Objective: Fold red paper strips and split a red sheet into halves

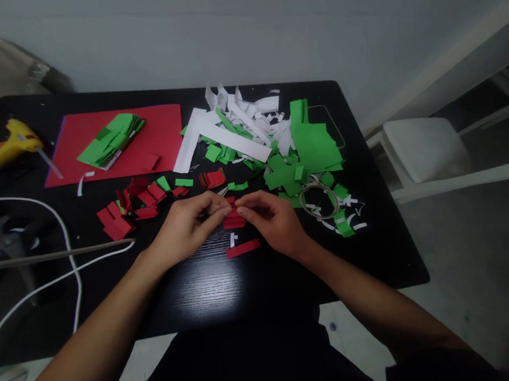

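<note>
A small folded red paper piece point(234, 220) is pinched between my two hands above the black table. My left hand point(193, 219) grips its left side with thumb and forefinger. From the other side, my right hand point(274, 218) has its thumb and fingertips closed on the right edge. Just below lie a red paper strip point(242, 249) and a small white paper scrap point(233, 239). Behind my fingers sits a small folded red stack point(213, 178), with a pointed metal tip, partly hidden, beside it. Left of my left hand is a pile of folded red pieces point(138, 202).
Green and white paper scraps point(249, 129) heap at the back, with larger green sheets point(316, 144) and a tape ring point(319, 201) at right. A red sheet point(165, 127) bears a green bundle point(112, 140). A yellow glue gun point(10, 145) and white cable point(74, 275) lie left.
</note>
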The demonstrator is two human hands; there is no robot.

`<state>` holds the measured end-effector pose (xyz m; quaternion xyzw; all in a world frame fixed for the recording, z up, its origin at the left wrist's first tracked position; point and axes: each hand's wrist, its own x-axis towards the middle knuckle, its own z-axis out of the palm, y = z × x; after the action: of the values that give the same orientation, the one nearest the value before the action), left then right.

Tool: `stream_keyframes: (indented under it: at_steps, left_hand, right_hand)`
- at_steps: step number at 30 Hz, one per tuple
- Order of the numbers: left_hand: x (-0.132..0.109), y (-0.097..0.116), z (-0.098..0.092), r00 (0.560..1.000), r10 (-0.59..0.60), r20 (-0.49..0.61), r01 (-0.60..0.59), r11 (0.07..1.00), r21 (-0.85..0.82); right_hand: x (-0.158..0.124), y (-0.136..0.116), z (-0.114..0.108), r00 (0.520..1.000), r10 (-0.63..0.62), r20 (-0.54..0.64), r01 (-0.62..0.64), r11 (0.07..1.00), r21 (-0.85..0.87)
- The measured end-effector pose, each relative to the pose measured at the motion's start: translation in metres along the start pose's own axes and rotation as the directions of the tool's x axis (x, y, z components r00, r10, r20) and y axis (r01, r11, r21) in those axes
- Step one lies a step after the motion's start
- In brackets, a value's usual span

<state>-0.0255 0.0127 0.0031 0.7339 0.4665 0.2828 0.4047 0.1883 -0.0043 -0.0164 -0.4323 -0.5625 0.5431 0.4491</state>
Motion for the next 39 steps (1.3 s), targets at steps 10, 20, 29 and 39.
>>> stream_keyframes:
  at_steps: [10, 20, 29, 39]
  left_hand:
    - [0.003, -0.006, 0.003, 0.992, -0.122, -0.026, 0.114, 0.97, -0.217]
    - [0.0, 0.004, 0.002, 0.992, 0.117, -0.051, -0.118, 0.992, -0.033]
    - [0.002, -0.002, 0.004, 0.991, 0.125, -0.054, -0.119, 0.988, 0.098]
    - [0.003, -0.001, 0.006, 0.999, -0.036, -0.04, 0.034, 0.998, -0.059]
  right_hand:
    - [0.0, -0.001, -0.001, 0.983, -0.164, 0.079, 0.175, 0.972, -0.155]
    - [0.002, 0.006, 0.001, 0.996, -0.064, -0.064, 0.06, 0.996, -0.059]
    - [0.004, 0.008, 0.001, 0.997, 0.034, -0.067, -0.031, 0.999, 0.036]
    - [0.007, 0.006, 0.0, 0.997, 0.049, -0.051, -0.047, 0.998, 0.032]
